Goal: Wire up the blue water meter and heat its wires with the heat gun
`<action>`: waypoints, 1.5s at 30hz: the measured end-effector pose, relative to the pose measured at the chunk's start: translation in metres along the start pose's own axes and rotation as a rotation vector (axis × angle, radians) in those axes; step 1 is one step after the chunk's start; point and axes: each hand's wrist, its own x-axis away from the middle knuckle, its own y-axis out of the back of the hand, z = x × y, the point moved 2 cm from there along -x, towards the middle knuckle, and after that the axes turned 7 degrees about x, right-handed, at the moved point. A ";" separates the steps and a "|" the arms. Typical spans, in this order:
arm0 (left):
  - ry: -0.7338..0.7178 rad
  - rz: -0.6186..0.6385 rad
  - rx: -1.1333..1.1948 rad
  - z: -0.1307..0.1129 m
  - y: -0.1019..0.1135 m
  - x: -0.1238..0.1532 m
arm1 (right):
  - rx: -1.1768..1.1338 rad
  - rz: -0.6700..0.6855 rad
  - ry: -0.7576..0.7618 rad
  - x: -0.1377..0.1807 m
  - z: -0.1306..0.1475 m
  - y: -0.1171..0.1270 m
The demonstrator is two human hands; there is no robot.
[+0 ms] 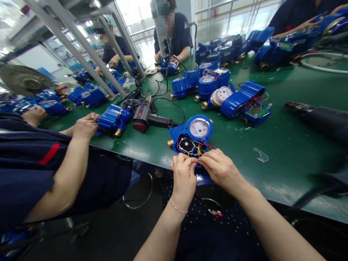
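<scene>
A blue water meter (193,135) lies open at the near edge of the green table (285,145), its white dial up and coloured wires (199,149) spilling from the electronics bay. My left hand (183,174) and my right hand (219,167) meet just below that bay, fingers pinched together on the wires. What the fingertips hold beyond the wires is hidden. A ring shows on my right hand, a bead bracelet on my left wrist.
A black heat gun (148,117) with a cable lies left of the meter. A co-worker's hand (86,125) grips another blue meter (114,119). Several opened meters (239,101) lie behind. More people work at the far end. A clear plastic scrap (261,155) lies to the right.
</scene>
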 end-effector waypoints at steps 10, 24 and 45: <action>0.019 -0.066 -0.099 -0.001 -0.001 0.004 | -0.021 0.015 -0.027 -0.002 -0.006 0.003; -0.139 -0.059 -0.088 -0.010 0.005 0.007 | 0.030 -0.001 -0.031 -0.008 -0.003 0.021; -0.080 -0.133 0.221 -0.009 0.003 0.008 | 0.033 -0.079 -0.070 0.004 0.005 0.014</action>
